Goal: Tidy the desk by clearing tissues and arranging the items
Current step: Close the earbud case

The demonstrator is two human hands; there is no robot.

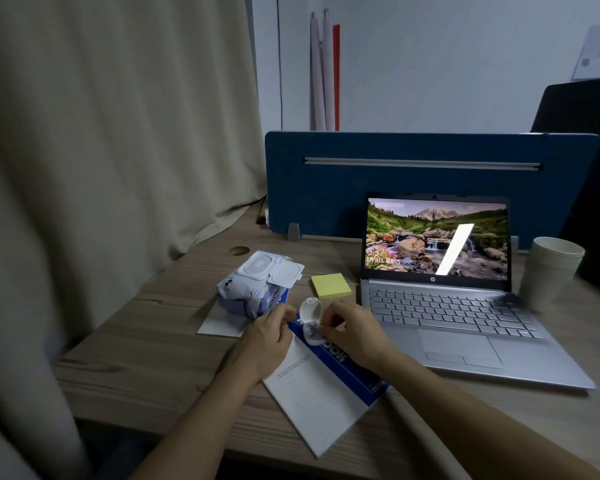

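A small white earbud case stands with its lid up on a blue and white booklet. My left hand is just left of the case with its fingers curled; whether it touches the case I cannot tell. My right hand pinches the case's right side. A pack of wet wipes with its flap lid up lies behind my left hand, on a white sheet. A yellow sticky note pad lies beside the pack.
An open silver laptop with a lit screen takes the right half of the wooden desk. A stack of paper cups stands to its right. A blue divider panel closes the back; a beige curtain hangs left.
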